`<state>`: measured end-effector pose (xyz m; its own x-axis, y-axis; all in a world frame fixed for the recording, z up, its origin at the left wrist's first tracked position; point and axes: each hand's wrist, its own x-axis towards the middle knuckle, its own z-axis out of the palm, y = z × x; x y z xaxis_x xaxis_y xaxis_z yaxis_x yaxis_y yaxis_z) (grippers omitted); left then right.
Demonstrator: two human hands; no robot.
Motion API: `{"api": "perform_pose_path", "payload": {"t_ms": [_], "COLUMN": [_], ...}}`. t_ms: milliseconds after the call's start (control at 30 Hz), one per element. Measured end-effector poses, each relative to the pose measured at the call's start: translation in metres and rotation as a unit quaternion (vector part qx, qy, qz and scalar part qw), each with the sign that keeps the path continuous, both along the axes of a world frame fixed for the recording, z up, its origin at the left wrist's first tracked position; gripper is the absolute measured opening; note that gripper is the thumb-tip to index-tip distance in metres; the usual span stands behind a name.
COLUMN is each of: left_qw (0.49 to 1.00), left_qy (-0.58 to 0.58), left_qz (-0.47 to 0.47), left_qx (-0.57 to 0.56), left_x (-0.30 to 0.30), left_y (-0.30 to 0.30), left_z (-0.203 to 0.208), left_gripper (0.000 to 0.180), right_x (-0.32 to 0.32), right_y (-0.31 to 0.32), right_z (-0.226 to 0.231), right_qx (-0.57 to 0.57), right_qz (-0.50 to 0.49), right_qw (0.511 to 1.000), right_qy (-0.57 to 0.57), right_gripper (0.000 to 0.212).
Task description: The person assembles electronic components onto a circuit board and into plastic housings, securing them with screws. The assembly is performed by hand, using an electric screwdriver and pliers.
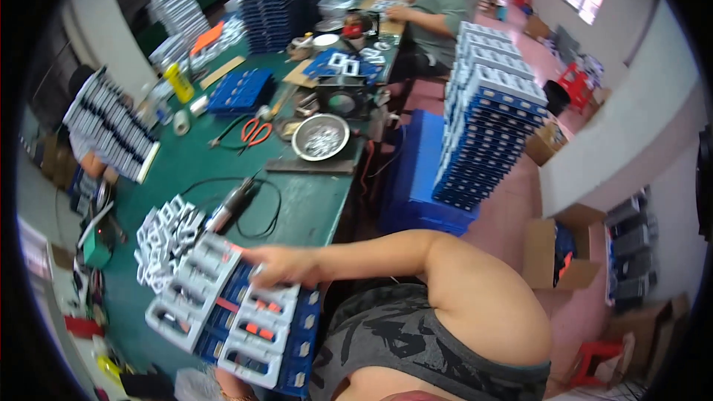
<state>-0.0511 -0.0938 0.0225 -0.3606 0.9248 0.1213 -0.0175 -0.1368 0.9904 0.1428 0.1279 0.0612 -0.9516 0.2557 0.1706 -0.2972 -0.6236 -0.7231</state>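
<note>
In the head view, had the blue tray (304,327) close in front of the body, with white frames (275,341) in two rows on it and orange pieces (258,330) showing inside some. Seemed best, as a judgement, to support the tray firmly from below, to line up each frame squarely, to press lightly and evenly, and to check for raised corners before letting go.

Had the right arm (371,256) bent at the elbow to the right of the tray, with the forearm reaching across to its far edge. Held the right hand (281,266) over the tray between the rows, fingers curled downward; could not tell through the blur whether to call them closed on a frame. Had the left hand (232,385) at the tray's near edge, mostly hidden; could not tell the state of its fingers. Saw a heap of loose frames (165,241) just beyond the tray's left side, a screwdriver (230,204) past its far edge and a metal bowl (321,137) well beyond.
</note>
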Motion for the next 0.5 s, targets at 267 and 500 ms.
{"api": "perform_pose_path", "payload": {"t_ms": [267, 500], "left_qw": [0.762, 0.741], "left_qy": [0.603, 0.627], "left_qz": [-0.067, -0.023], "left_qx": [-0.227, -0.240], "left_x": [0.007, 0.017], "left_y": [0.032, 0.032], "left_z": [-0.031, -0.035], "left_gripper": [0.093, 0.073], "right_x": [0.303, 0.485], "right_y": [0.167, 0.323], "right_z": [0.152, 0.181], "right_qx": [0.284, 0.232], "right_qz": [-0.589, -0.743], "right_qw": [0.749, 0.605], "right_qy": [-0.104, -0.167], "right_gripper": [0.049, 0.064]}}
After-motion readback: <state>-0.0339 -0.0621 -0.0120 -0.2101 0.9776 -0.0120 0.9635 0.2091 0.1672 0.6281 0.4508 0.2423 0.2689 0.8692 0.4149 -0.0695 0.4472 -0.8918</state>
